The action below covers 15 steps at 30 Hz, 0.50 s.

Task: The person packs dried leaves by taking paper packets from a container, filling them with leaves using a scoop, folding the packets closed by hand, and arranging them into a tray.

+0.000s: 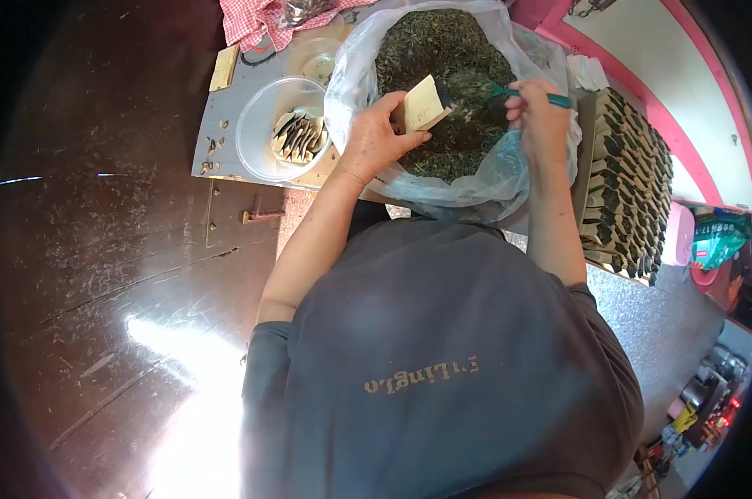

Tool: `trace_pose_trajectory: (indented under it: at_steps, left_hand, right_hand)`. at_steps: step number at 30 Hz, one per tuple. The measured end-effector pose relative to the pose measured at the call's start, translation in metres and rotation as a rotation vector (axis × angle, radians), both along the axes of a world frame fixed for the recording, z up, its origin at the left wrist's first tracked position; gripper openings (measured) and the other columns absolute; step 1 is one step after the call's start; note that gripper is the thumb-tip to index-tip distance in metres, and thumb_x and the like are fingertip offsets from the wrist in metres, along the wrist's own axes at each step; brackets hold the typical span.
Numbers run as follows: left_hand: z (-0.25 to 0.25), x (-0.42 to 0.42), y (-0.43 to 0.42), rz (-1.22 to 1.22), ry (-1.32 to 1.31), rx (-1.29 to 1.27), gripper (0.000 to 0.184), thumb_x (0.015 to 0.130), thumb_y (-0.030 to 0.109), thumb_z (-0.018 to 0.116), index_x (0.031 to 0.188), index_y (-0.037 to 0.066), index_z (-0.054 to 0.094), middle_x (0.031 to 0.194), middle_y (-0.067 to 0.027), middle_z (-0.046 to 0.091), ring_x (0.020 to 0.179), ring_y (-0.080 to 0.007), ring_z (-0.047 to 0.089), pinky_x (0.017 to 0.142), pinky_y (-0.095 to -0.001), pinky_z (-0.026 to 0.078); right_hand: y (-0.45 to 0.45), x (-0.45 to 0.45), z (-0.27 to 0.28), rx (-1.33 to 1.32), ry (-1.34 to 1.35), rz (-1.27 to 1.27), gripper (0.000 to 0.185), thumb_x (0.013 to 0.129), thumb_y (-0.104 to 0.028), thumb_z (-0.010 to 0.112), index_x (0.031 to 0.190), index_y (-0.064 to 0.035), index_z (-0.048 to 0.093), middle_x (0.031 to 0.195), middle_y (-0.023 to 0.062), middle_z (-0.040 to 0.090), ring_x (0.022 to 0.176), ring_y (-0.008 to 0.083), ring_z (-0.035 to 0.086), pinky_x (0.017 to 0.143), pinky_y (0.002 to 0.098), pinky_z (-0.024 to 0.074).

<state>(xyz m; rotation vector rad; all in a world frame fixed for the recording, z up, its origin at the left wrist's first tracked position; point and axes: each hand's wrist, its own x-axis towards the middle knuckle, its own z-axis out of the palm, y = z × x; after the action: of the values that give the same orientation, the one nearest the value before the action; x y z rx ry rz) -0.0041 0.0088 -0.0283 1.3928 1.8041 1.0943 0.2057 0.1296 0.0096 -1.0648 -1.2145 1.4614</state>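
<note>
My left hand (382, 141) pinches a small tan paper bag (423, 106) by its sides, its dark mouth tilted up and to the right. My right hand (540, 116) is closed around the handle of a green utensil (559, 101). The utensil's head is blurred over dried, crumbled leaves (434, 50), so its exact shape cannot be made out. These dark green leaves fill a large clear plastic bag (351, 79) with its rim folded outward. Both hands are above this bag, apart from each other.
Left of the leaves stands a clear round tub (249, 125) holding several paper packets (299, 137). A box of filled paper bags (621, 183) in rows is at the right. A checked red cloth (247, 21) lies at the back, near a paper bag stack (224, 68).
</note>
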Motion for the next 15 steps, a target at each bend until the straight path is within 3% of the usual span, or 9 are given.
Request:
trace_pose_trajectory:
  at_steps: [4,9,15]
  left_hand:
    - [-0.0002,0.002,0.0018,0.009,0.037,0.005,0.064,0.065,0.014,0.085,0.121,0.004,0.056,0.098,-0.008,0.066,0.089,-0.0147,0.064,0.078,-0.0286,0.055]
    - [0.0058,0.0063,0.0014,0.029,0.219,0.04,0.064,0.065,0.025,0.085,0.118,0.003,0.057,0.093,-0.0139,0.066,0.084,-0.0244,0.065,0.074,-0.0347,0.052]
    - [0.008,0.0094,0.0037,0.031,0.264,0.032,0.06,0.065,0.025,0.084,0.114,0.003,0.058,0.093,-0.0164,0.066,0.084,-0.0291,0.065,0.076,-0.0363,0.051]
  right_hand:
    - [0.0008,0.0066,0.013,0.065,0.037,-0.004,0.015,0.083,-0.016,0.058,0.086,-0.0021,0.064,0.063,0.0042,0.059,0.048,0.0098,0.052,0.044,0.0213,0.0373]
    - [-0.0001,0.0045,0.0096,0.062,0.04,0.037,0.015,0.084,-0.016,0.059,0.085,-0.0021,0.064,0.062,0.004,0.059,0.047,0.0093,0.052,0.042,0.0205,0.0363]
    - [0.0002,0.0026,0.0066,0.062,0.052,0.047,0.016,0.082,-0.016,0.059,0.079,-0.0015,0.066,0.06,0.0046,0.06,0.046,0.0083,0.051,0.042,0.0207,0.0364]
